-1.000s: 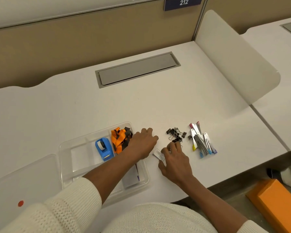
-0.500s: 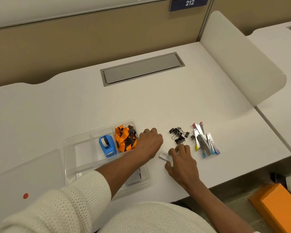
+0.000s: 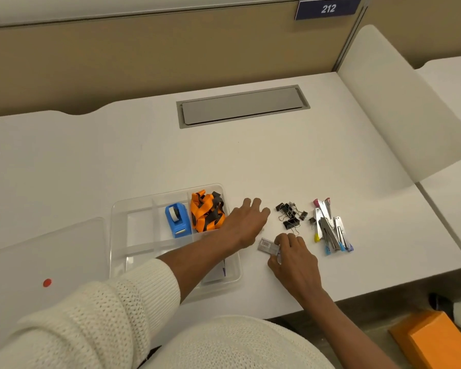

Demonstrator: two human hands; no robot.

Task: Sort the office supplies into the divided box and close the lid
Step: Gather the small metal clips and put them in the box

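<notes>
**Two compartments filled, three lots left on the desk**

Two things already sit in the box [image 3: 115, 235]: a blue tape dispenser [image 3: 178, 221] in a middle cell at its far side, and orange-and-black lanyards [image 3: 206, 214] in the far right cell. Something pale with a purple edge shows in the near right cell, mostly hidden under the forearm; I cannot say what it is. The left cells look bare.

Outside the box, all to its right, lie a small clear packet [image 3: 268, 246] just beside it, a clump of black clips [image 3: 289, 215] further right, and beyond those a heap of metal pieces with coloured tips [image 3: 330, 230], farthest from the box. The lid [image 3: 24, 262] lies flat to the left of the box, just beside it, a red dot on it. So I judge the sorting under halfway, with the lid to come last.

The left hand [image 3: 246, 222] reaches across the box's right side, palm down, fingers loosely spread toward the clips, holding nothing; whether the tips touch the desk I cannot tell. The right hand [image 3: 294, 259] rests right of the box with fingers curled and nearly closed, pinching the near end of the packet, which looks still low on the desk.
</notes>
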